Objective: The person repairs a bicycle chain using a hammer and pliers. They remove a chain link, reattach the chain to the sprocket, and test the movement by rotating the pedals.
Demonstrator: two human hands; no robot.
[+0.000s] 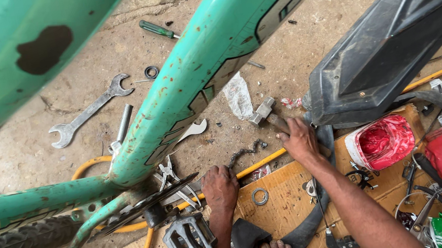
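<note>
Hammer [266, 113] handle is gripped by right hand [298, 140]; left hand [220, 188], fisted, is pressed beside crank [152, 204]; pedal [189, 239] is mounted

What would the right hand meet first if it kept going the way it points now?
Probably nothing new: the right hand already rests on the handle of the hammer, pointing along it toward the metal head. Past that lies a clear plastic bag.

This is a bicycle repair workshop with the work done on the ground. A rusty turquoise bicycle frame [193, 82] stands over a bare concrete floor [36, 148] strewn with a double-ended spanner [88, 111], a screwdriver [158, 30], a hammer [266, 113], a loose chain piece [246, 152], washers and flattened cardboard [288, 200].
</note>
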